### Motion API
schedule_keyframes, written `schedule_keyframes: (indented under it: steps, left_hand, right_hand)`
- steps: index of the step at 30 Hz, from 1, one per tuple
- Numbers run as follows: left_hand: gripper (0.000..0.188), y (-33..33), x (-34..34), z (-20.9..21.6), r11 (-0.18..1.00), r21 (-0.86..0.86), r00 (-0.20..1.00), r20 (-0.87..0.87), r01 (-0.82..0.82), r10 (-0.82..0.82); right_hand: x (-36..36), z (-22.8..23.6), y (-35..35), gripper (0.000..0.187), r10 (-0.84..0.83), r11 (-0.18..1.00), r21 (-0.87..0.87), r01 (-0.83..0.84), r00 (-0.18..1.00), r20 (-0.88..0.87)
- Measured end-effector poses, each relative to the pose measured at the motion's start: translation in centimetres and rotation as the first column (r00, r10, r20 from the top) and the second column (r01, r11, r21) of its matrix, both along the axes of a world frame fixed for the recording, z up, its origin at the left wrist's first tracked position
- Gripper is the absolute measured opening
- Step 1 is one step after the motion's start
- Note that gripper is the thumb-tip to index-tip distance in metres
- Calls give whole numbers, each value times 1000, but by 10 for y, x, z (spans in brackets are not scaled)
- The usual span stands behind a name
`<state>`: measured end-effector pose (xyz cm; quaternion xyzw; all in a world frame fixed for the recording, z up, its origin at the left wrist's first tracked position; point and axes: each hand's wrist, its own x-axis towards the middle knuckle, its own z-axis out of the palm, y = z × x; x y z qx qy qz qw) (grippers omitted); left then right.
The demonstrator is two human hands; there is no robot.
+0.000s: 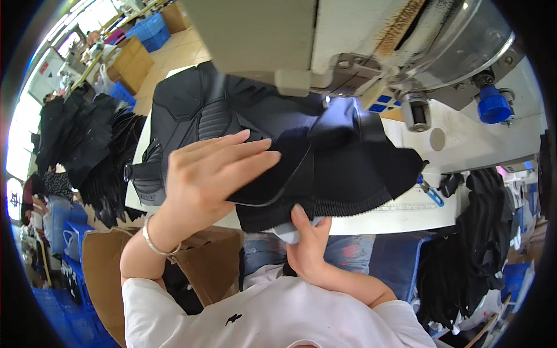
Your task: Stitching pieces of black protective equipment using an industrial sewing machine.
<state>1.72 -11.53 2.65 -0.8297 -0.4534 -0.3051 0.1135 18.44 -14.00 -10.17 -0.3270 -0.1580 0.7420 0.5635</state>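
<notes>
Across the white sewing table [360,223] lies a black sewn fabric piece [342,174], with moulded, ribbed panels at its left and a ribbed band along its near edge. My left hand [212,171] is over the left part of it, fingers stretched out and palm down; whether it presses on the cloth I cannot tell. At the near edge my right hand [308,243] pinches the piece, thumb on top and the other fingers mostly hidden underneath. A pale grey patch shows beside that thumb. The far part of the piece runs under the sewing machine head [261,40], lit by its lamp.
Blue-handled snips [432,196] and a ruler [400,206] lie at the table's right. Black cut pieces hang in stacks at left [75,139] and right [464,255]. An open cardboard box [110,261] stands by my left arm. Blue crates [148,32] are farther back.
</notes>
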Motion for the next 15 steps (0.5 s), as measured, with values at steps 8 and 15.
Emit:
schedule_keyframes:
  steps: [8,15]
  left_hand:
    - [17,-55,-31,52,846,-531,739,550,-50,389]
    - [19,-108,-32,58,813,-581,674,593,-20,441]
  right_hand:
    - [0,-8,-60,51,278,955,140,-262,954,-111]
    - [5,-15,-86,57,342,930,164,-330,938,-53]
